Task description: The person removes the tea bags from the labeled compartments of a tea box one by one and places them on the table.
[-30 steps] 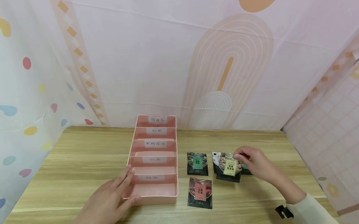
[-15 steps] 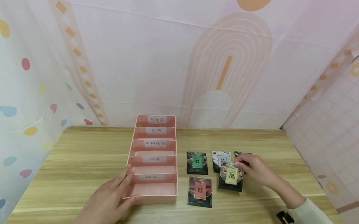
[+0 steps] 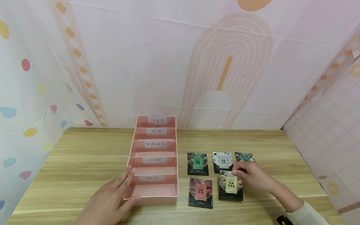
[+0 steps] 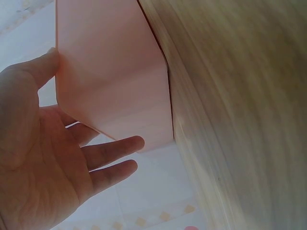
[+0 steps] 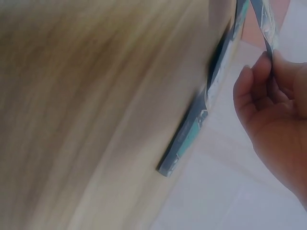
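My right hand pinches the top right corner of a black tea sachet with a pale yellow label. In the right wrist view that tea sachet hangs from the thumb and fingertips of the right hand, apart from the wood. Over at the left, my left hand rests against the near left corner of a pink divided box. The left wrist view shows the left hand with its fingers mostly straight and the thumb touching the box wall.
A green-labelled sachet, a red-labelled one, a white-patterned one and a partly hidden dark floral one lie on the wooden table. Labels mark the box's several compartments. A patterned cloth hangs behind.
My right hand has drawn the yellow-labelled sachet toward me, off the white-patterned one, which now shows more fully with the floral one. The left hand has stayed on the box.
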A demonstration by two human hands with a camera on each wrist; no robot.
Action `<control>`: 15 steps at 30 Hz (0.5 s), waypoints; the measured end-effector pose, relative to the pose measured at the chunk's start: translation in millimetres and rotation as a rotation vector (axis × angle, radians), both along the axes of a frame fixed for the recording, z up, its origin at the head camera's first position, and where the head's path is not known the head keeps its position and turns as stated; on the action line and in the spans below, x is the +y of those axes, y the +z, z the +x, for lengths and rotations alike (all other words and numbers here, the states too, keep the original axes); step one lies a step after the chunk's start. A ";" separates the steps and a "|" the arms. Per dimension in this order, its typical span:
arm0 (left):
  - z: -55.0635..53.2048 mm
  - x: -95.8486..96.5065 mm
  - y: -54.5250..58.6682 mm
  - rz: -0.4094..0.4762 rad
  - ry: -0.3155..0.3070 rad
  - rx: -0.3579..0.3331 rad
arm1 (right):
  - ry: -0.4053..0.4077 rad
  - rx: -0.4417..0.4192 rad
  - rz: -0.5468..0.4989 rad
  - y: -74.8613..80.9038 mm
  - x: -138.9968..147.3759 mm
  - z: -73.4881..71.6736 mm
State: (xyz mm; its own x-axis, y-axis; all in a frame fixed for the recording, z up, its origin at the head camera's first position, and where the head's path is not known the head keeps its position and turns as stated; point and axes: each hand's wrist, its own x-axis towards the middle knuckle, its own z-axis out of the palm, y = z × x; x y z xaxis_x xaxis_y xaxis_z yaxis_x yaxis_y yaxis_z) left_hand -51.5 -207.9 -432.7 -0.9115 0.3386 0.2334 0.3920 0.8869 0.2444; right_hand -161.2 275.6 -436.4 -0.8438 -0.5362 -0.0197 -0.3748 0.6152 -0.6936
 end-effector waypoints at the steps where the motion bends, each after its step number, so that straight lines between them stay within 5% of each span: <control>1: 0.0 0.0 0.1 -0.001 -0.001 0.001 | 0.005 -0.001 0.003 -1.1 -0.3 0.1; 15: 0.8 0.9 2.4 -0.003 0.003 0.003 | 0.053 0.009 0.061 -13.4 -5.0 -2.8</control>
